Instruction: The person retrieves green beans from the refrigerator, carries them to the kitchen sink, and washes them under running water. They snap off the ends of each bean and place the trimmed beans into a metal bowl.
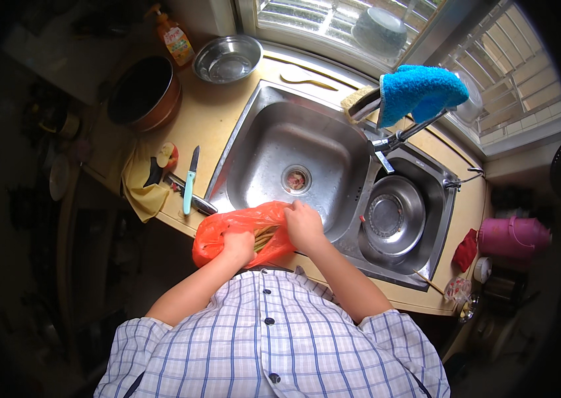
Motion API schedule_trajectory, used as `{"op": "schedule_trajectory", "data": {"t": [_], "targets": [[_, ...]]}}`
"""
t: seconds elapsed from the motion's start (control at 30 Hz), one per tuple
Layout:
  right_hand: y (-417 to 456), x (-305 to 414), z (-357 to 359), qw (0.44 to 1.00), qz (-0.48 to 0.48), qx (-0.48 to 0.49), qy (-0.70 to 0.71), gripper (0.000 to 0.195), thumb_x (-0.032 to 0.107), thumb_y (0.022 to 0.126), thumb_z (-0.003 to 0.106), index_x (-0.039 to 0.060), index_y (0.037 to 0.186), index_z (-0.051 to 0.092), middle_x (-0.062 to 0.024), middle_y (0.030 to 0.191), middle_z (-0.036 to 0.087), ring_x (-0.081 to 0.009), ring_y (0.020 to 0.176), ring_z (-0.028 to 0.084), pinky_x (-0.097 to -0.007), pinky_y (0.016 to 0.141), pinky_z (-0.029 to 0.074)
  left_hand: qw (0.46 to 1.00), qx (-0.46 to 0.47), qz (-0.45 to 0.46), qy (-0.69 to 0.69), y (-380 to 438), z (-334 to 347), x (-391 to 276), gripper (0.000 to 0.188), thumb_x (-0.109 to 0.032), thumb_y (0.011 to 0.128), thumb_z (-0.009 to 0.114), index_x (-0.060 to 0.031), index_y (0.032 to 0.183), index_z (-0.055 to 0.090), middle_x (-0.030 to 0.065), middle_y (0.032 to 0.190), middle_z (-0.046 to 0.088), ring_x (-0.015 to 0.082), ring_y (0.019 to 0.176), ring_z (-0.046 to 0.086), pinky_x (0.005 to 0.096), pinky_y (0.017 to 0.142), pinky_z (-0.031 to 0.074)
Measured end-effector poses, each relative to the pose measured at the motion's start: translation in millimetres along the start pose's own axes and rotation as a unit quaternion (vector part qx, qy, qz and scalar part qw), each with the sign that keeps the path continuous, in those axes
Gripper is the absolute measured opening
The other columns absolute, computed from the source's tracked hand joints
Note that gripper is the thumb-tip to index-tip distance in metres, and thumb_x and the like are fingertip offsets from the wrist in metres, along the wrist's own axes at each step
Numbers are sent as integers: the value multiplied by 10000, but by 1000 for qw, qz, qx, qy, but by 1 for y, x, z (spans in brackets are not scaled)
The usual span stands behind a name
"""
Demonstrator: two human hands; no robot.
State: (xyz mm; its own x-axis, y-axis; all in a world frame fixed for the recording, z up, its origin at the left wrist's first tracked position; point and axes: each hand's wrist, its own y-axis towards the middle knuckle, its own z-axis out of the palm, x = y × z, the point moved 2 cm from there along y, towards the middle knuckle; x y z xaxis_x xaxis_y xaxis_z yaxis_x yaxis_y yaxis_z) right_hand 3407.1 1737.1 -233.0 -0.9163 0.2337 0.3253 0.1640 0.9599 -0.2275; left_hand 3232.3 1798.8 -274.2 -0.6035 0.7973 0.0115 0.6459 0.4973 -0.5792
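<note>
A red plastic bag (240, 217) is held at the front edge of the sink, its mouth open towards me. Long, thin green-and-tan vegetables (263, 240), perhaps beans, show inside. My left hand (238, 247) grips the bag at the left of the opening, its fingertips hidden in the plastic. On the other side, my right hand (304, 226) pinches the bag's rim over the large sink basin (265, 144). Reddish-pale scraps (296, 180) lie in the drain of that basin.
Left of the sink lie a turquoise-handled knife (190, 186), a cut apple (167, 155) and a yellow cloth (145, 199). Behind them stand a brown pot (171, 112), a steel bowl (228, 59) and a pump bottle (176, 42). A blue cloth (420, 92) hangs over the faucet (392, 143). The small basin holds a steel bowl (412, 219).
</note>
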Motion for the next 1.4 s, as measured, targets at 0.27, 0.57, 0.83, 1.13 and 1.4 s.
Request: {"op": "schedule_trajectory", "data": {"t": [0.27, 0.57, 0.83, 1.13, 1.4], "targets": [[-11, -11, -28, 988, 2, -56, 146, 381, 85, 758, 691, 133, 1131, 632, -115, 1029, 590, -317, 970, 614, -426, 787, 517, 973, -34, -120, -192, 3, -10, 26, 350, -228, 712, 715, -34, 1000, 668, 197, 942, 684, 354, 893, 674, 447, 783, 547], [47, -7, -8, 994, -48, 2, 93, 177, 194, 829, 610, 104, 971, 666, -112, 980, 651, -323, 916, 642, -411, 749, 526, 960, -30, -87, -265, -11, -4, 31, 340, -133, 782, 634, -53, 1113, 628, 187, 1013, 681, 369, 952, 656, 450, 806, 532], [76, -46, 15, 968, -46, 26, 244, 170, 176, 860, 612, 64, 939, 713, -168, 945, 698, -337, 858, 666, -398, 770, 526, 902, -108, -66, -412, -25, 7, 62, 612, -334, 893, 645, -13, 1371, 436, 149, 1190, 636, 291, 1124, 597, 372, 1019, 410], [42, -36, -33, 809, -101, -55, 577, 461, 206, 891, 653, 127, 1332, 547, -73, 1344, 519, -200, 987, 577, -307, 878, 456, 890, -229, -58, -391, -39, -56, 94, 553, -293, 796, 746, -54, 1255, 553, 178, 1174, 639, 313, 1115, 602, 389, 965, 457], [45, -37, -74, 894, -177, 57, 408, 192, 218, 852, 707, 69, 973, 705, -91, 904, 643, -222, 863, 565, -331, 809, 453, 894, -117, -21, -432, -32, -47, 95, 686, -232, 808, 771, -10, 1369, 443, 143, 1276, 582, 223, 1194, 553, 345, 1005, 435]]}}
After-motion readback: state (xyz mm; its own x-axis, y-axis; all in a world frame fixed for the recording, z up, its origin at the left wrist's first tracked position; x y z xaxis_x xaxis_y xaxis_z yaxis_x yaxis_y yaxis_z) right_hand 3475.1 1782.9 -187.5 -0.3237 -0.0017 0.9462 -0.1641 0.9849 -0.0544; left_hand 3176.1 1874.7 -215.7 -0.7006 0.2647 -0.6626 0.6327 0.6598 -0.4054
